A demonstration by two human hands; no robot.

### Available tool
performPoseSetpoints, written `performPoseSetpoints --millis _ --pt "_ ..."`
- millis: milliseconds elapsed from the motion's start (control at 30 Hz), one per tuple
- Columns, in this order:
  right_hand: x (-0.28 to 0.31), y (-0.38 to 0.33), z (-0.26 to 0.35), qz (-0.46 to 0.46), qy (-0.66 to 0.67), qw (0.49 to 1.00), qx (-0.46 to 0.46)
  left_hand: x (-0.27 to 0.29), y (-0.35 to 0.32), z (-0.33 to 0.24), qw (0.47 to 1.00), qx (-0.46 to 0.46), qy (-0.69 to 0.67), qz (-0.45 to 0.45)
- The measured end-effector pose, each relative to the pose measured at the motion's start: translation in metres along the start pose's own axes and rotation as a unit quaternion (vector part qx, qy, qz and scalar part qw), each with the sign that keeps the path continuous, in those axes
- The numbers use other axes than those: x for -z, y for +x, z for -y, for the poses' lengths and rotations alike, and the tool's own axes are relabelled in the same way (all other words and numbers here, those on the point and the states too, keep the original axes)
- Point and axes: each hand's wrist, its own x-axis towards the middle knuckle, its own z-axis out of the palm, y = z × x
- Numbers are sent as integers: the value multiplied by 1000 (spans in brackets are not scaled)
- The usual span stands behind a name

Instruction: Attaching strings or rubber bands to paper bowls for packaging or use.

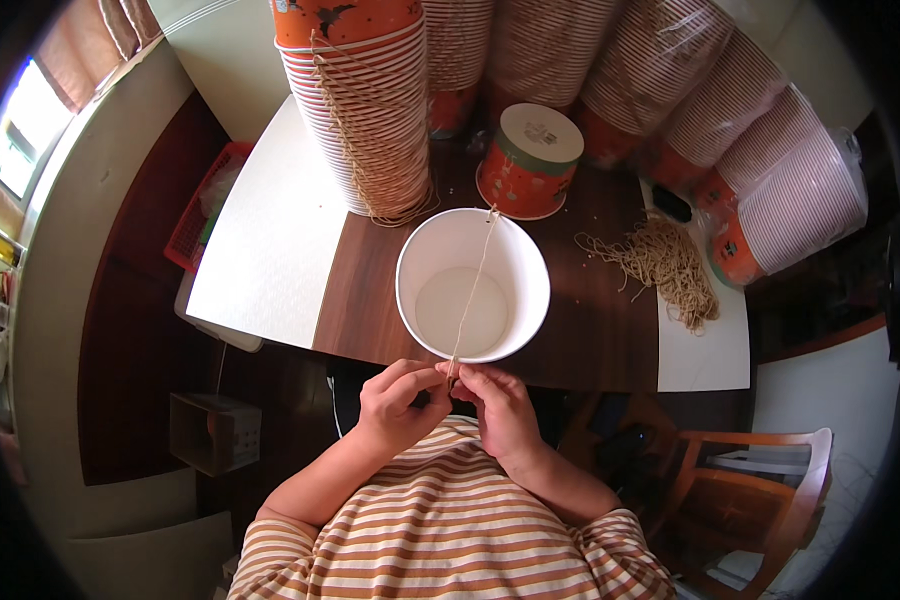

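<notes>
A paper bucket, white inside, stands upright at the table's front edge. A thin tan string crosses its mouth from the far rim to the near rim, with a small knot or end showing at the far rim. My left hand is closed, its thumb and fingers pinching the string at the near rim. Close against it, my right hand also pinches the string there. The fingertips almost meet, and the string's end between them is partly hidden.
Behind the bucket stands a tall nested stack of buckets with strings hanging down it. An orange bucket sits upside down beside it. Plastic-wrapped stacks line the back. Loose strings lie at right; a wooden chair stands below.
</notes>
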Motion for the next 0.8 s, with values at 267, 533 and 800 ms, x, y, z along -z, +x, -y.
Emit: performPoseSetpoints --millis 267,533,800 --pt "3 8 -6 59 103 992 -35 1 -10 2 987 127 -102 19" --pt "-1 6 -5 -11 -104 989 107 2 -12 1 948 245 -201 -11" --pt "6 16 -18 -107 -287 921 241 7 -5 -4 895 318 -312 29"
